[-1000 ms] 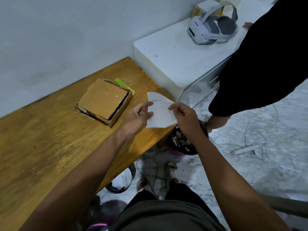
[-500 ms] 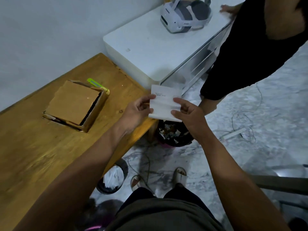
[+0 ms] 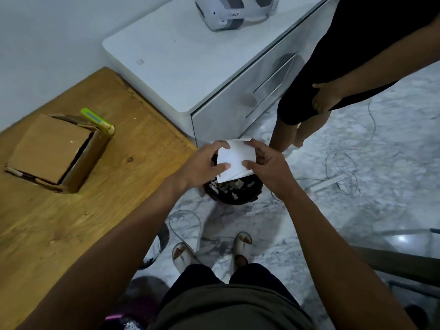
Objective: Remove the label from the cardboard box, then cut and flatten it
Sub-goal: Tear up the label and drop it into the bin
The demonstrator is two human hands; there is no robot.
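Hands, left [image 3: 202, 163] and right [image 3: 266, 166], pinch label [image 3: 235, 160] over bin [image 3: 234, 192]

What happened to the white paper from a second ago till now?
Both hands carried the label off the table edge and now hold it over the black bin on the floor. The left hand and right hand kept pinching it and folded it smaller. The cardboard box and green cutter stayed put on the wooden table.
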